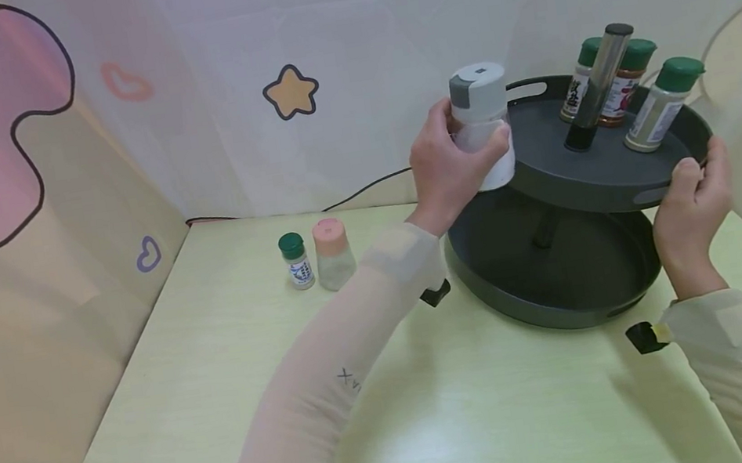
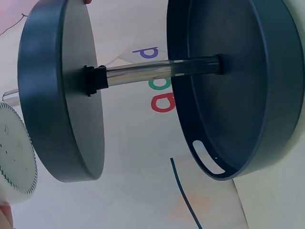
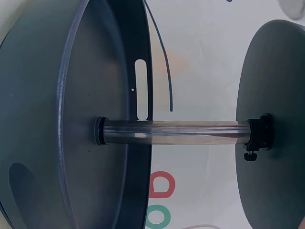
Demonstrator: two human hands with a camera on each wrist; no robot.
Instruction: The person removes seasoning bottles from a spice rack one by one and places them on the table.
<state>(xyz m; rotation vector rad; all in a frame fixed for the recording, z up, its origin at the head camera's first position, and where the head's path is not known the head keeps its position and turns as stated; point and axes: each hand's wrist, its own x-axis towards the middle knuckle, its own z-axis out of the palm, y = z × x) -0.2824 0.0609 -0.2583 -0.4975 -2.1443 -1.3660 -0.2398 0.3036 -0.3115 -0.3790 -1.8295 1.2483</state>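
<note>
My left hand (image 1: 446,167) grips a clear seasoning jar with a white and grey lid (image 1: 481,93), held upright beside the left rim of the upper tray. In the left wrist view, the jar's round base (image 2: 15,155) shows near that tray's side. My right hand (image 1: 692,214) holds the right rim of the black upper tray (image 1: 545,152), its thumb at the edge. A metal post (image 3: 190,132) joins this tray to the lower tray (image 1: 531,308). Several green-capped spice bottles (image 1: 663,107) stand on the upper tray around the post's top.
On the table (image 1: 176,417), left of the trays, stand a small green-capped bottle (image 1: 299,269) and a pink-capped jar (image 1: 335,260). Behind them a printed curtain (image 1: 346,53) hangs, with a thin black cable (image 1: 368,185) along its foot.
</note>
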